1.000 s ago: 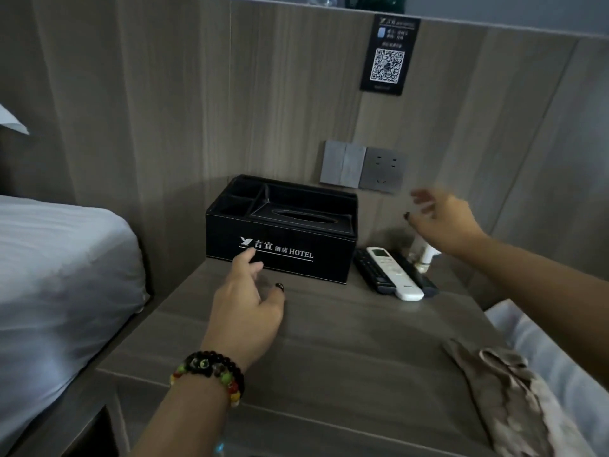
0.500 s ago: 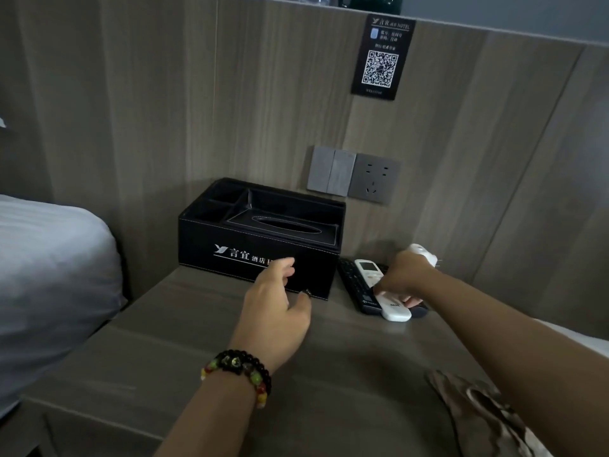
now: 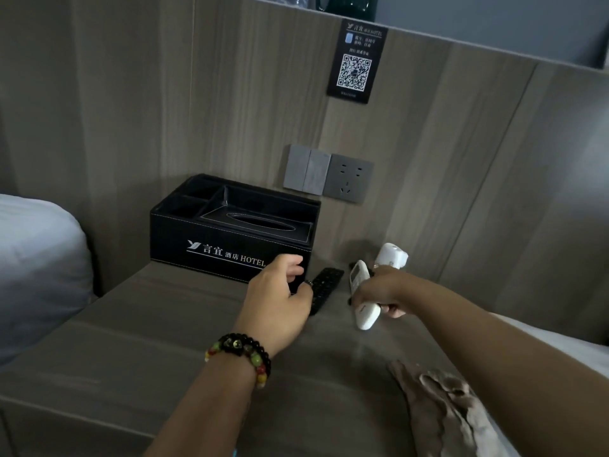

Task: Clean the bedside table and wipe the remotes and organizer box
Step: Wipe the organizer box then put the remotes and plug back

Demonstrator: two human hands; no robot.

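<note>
Head view: right hand [image 3: 379, 293] grips the white remote [image 3: 364, 300], lifted off the bedside table [image 3: 164, 351]. Left hand [image 3: 280, 291], fingers loosely curled and holding nothing, touches the black remote [image 3: 324, 285] lying beside the organizer box [image 3: 227, 232] at the wall. Cloth [image 3: 438, 410] at the right edge.

Black organizer box [image 3: 230, 250] with white hotel lettering stands at the back of the wooden bedside table [image 3: 164, 341] — compartments open on top. Black remote [image 3: 324, 286] lies flat just right of it. White remote [image 3: 362, 298] is lifted, tilted — gripped in a hand.
</note>
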